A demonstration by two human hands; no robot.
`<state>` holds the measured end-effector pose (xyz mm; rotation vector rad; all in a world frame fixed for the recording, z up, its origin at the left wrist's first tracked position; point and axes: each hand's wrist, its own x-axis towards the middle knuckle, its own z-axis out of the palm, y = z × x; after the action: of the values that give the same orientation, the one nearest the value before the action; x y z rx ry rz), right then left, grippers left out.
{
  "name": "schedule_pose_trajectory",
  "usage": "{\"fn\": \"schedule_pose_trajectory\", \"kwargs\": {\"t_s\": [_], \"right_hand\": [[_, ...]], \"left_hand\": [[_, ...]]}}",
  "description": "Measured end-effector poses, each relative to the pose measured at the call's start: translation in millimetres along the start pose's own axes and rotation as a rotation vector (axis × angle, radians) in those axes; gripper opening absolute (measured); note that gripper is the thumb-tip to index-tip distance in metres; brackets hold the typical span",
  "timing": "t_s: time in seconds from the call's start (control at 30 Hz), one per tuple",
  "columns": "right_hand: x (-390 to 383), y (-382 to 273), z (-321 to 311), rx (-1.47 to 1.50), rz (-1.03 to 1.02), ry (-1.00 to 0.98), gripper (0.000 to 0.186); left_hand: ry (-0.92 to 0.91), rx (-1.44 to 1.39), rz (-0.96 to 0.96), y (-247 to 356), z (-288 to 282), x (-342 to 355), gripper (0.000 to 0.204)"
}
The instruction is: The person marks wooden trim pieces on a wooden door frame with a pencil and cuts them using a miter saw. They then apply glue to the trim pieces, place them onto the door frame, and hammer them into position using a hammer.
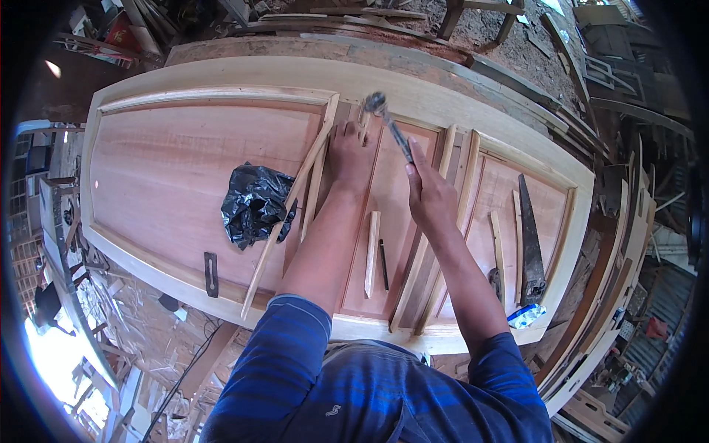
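Upper centre of frame: right hand [433, 193] closed around hammer [399, 138]; left hand [352, 156] half curled over panelled wooden door [162, 162], any hold unclear.

Panels [170, 162] pinkish-brown; frame [295, 71] pale yellow; plastic bag [247, 196] black; shirt [377, 391] blue, dark-striped.
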<state>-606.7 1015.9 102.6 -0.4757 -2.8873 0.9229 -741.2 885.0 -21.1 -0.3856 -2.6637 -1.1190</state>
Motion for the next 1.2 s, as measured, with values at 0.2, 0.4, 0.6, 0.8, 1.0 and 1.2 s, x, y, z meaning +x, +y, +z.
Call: {"fn": "schedule_pose_trajectory", "kwargs": {"t_s": [0.2,0.4,0.6,0.8,1.0,1.2], "right_hand": [[-3,18,7,0.001,-0.046,0.073,0.055],[-27,27,17,0.121,0.042,0.160,0.054],[-47,30,20,0.192,0.184,0.104,0.052],[-75,40,37,-0.060,0.243,0.098,0.057],[-108,14,54,-0.074,0.007,0.311,0.047],[-145,-54,90,0.483,0.314,-0.220,0.021]], "left_hand": [[0.067,-0.008,0.046,13,0,3,0.017],[0.040,-0.088,0.074,12,-6,2,0.020],[-0.023,-0.079,0.049,4,-6,1,0.021],[-0.028,-0.087,0.040,-6,-1,3,0.020],[0.038,-0.014,0.136,-4,1,5,0.020],[0.028,-0.010,0.128,-6,3,5,0.022]]}}
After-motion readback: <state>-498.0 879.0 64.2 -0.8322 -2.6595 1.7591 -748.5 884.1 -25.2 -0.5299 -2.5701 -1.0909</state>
